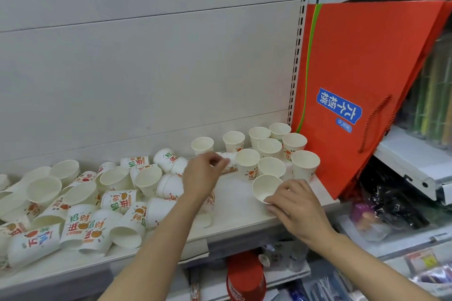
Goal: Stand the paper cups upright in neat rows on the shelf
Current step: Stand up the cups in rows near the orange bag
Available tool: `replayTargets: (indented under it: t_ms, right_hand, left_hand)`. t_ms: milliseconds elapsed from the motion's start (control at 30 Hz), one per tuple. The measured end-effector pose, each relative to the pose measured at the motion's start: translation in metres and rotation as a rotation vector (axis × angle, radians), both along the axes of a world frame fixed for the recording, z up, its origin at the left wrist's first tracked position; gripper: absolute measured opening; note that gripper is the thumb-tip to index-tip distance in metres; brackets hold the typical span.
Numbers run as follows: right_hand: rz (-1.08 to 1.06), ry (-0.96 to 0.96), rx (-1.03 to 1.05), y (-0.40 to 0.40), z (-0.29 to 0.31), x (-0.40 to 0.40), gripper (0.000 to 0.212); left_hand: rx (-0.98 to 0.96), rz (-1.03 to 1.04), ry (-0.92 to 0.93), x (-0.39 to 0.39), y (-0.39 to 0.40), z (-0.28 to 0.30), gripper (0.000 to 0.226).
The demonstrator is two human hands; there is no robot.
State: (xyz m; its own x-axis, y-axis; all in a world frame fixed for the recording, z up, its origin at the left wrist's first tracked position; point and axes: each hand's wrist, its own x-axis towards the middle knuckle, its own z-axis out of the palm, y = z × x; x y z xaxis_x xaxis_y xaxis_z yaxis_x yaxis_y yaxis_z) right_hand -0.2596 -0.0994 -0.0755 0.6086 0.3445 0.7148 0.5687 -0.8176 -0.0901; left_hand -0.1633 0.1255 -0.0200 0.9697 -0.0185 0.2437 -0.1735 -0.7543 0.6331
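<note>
We reach over the shelf (234, 212): our left hand (203, 176) pinches a tipped cup (228, 162), our right hand (293, 205) grips an upright cup (265, 187).

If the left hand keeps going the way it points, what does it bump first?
Probably the tipped-over white paper cup right at the left hand's fingertips; it already seems to pinch it. Behind stands an upright white paper cup.
</note>
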Motion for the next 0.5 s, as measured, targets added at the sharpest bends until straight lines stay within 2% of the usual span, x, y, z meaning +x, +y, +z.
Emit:
replayTargets:
  t_ms: [100,233,333,500]
  right_hand:
    - [-0.073,0.044,0.018,-0.005,-0.003,0.001,0.016]
    - [-0.157,0.090,0.026,-0.001,-0.007,0.002,0.023]
    - [-0.207,0.070,0.087,0.006,-0.001,0.000,0.030]
    - [-0.243,-0.068,0.142,0.025,0.016,0.012,0.024]
  left_hand:
    - [0.142,0.198,0.042,0.033,0.025,0.000,0.027]
    - [0.334,0.217,0.235,0.062,0.036,-0.003,0.053]
    - [0.309,0.203,0.292,0.068,0.029,-0.003,0.053]
    - [0.217,0.200,0.378,0.072,0.019,-0.002,0.036]
